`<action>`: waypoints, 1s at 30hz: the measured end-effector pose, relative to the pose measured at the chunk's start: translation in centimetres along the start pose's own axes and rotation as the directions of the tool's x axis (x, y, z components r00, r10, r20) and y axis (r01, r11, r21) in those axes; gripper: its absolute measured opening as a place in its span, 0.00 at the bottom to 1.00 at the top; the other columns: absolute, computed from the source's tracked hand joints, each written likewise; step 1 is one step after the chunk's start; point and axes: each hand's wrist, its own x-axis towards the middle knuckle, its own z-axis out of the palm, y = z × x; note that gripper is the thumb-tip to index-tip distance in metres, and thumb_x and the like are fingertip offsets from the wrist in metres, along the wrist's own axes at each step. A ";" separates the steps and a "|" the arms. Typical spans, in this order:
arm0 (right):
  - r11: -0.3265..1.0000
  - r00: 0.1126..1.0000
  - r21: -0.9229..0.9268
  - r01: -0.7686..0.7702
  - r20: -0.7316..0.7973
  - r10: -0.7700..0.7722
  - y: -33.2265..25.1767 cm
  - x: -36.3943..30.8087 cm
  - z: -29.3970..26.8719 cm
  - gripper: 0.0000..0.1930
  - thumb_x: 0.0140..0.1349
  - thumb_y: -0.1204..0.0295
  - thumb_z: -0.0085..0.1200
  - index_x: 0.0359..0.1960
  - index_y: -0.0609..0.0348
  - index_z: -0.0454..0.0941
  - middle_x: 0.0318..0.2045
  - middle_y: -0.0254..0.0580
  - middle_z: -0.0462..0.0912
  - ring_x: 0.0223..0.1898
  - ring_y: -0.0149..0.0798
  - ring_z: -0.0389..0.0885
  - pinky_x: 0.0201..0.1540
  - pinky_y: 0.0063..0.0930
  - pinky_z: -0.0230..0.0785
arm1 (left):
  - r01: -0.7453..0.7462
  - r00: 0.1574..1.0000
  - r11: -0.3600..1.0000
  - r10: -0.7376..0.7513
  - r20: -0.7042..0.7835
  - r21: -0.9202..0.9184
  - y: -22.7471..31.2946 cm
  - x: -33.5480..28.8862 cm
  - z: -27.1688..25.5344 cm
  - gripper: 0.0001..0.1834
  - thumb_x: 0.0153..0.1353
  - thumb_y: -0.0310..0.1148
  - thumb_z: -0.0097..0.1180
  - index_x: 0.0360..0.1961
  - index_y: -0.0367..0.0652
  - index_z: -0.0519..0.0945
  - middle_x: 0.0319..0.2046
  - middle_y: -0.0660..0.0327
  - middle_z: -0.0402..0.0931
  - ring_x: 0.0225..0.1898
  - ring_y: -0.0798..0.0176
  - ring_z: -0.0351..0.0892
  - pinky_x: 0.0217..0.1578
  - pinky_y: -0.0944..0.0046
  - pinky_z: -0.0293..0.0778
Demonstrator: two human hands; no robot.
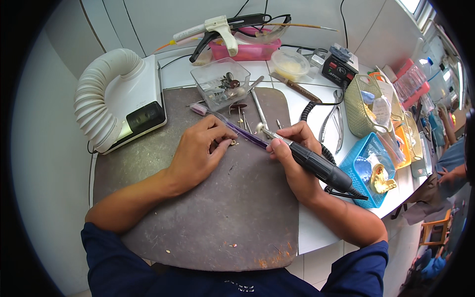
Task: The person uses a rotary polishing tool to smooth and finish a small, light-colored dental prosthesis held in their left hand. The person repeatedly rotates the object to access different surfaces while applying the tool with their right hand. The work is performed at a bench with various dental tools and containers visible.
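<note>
My right hand (297, 148) is closed around a black rotary handpiece (319, 166), its metal nose pointing up and left. A small pale tip (260, 127) shows at the nose's end. My left hand (200, 146) is closed in a pinch over the dark work board (213, 213), with a small brownish piece (233, 142) at its fingertips; the fingers partly hide it. A purple toothbrush (247, 134) slants between the hands, bristles at the upper left, its handle end reaching my right fingers. Just beyond lie several thin burs (242, 121) and a metal-handled tool (259, 106).
A white extractor with a ribbed hose (94, 94) stands left. Behind are a clear box of discs (217, 94), a glue gun (222, 32) and a pink tray (252, 49). Pliers (339, 123), a black control box (339, 69) and a blue basket with dental models (363, 153) stand right.
</note>
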 end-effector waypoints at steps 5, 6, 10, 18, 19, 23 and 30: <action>1.000 1.000 -0.002 0.009 0.001 -0.009 0.2 0.1 0.0 0.11 0.59 0.68 0.58 0.35 0.61 0.70 0.27 0.34 0.76 0.30 0.22 0.71 0.34 0.18 0.64 | -0.085 0.996 0.996 0.085 0.004 0.038 -0.6 -0.2 0.0 0.09 0.51 0.18 0.58 0.35 0.39 0.81 0.30 0.60 0.73 0.26 0.67 0.72 0.25 0.70 0.68; 1.000 1.000 -0.003 0.008 0.000 -0.008 0.2 0.1 0.0 0.11 0.59 0.69 0.58 0.35 0.61 0.70 0.27 0.34 0.76 0.30 0.22 0.71 0.34 0.19 0.64 | -0.072 0.997 0.997 0.071 0.017 0.040 -0.5 -0.3 0.0 0.09 0.52 0.19 0.58 0.35 0.38 0.80 0.30 0.61 0.73 0.26 0.67 0.73 0.26 0.71 0.69; 1.000 1.000 -0.029 0.004 -0.016 -0.005 0.1 -0.1 -0.1 0.11 0.59 0.69 0.58 0.36 0.62 0.70 0.27 0.36 0.76 0.30 0.24 0.73 0.34 0.20 0.65 | 0.095 0.995 0.971 -0.087 0.046 -0.220 0.3 -0.2 0.1 0.06 0.56 0.21 0.57 0.35 0.37 0.77 0.32 0.63 0.74 0.31 0.70 0.75 0.30 0.72 0.72; 0.966 0.964 -0.069 0.250 0.105 -0.242 -0.3 -1.0 0.1 0.11 0.55 0.79 0.58 0.38 0.64 0.68 0.30 0.42 0.77 0.30 0.28 0.78 0.32 0.20 0.69 | 0.424 0.894 0.251 -0.270 0.358 -0.870 0.7 -0.7 0.7 0.08 0.60 0.26 0.57 0.39 0.38 0.74 0.37 0.59 0.76 0.38 0.71 0.77 0.39 0.73 0.75; 0.959 0.956 -0.065 0.278 0.120 -0.269 -0.3 -1.0 0.1 0.12 0.55 0.80 0.58 0.38 0.64 0.68 0.30 0.43 0.77 0.31 0.29 0.79 0.33 0.21 0.70 | 0.427 0.892 0.227 -0.266 0.366 -0.875 0.6 -0.8 0.8 0.08 0.60 0.26 0.57 0.39 0.38 0.74 0.37 0.59 0.77 0.38 0.71 0.77 0.39 0.74 0.75; 0.941 0.932 -0.044 0.335 0.160 -0.324 -0.5 -1.0 0.3 0.13 0.53 0.83 0.58 0.39 0.66 0.69 0.33 0.47 0.77 0.37 0.36 0.82 0.41 0.25 0.75 | 0.439 0.887 0.174 -0.242 0.394 -0.882 0.0 -0.9 0.9 0.08 0.60 0.25 0.58 0.39 0.37 0.74 0.39 0.58 0.77 0.38 0.71 0.77 0.40 0.74 0.75; 0.932 0.922 -0.056 0.358 0.180 -0.343 0.0 -0.8 0.3 0.14 0.52 0.83 0.59 0.39 0.67 0.69 0.35 0.50 0.78 0.38 0.35 0.81 0.41 0.24 0.75 | 0.438 0.885 0.156 -0.248 0.395 -0.885 0.1 -0.8 1.1 0.07 0.60 0.25 0.57 0.38 0.39 0.73 0.39 0.59 0.77 0.38 0.71 0.77 0.40 0.74 0.75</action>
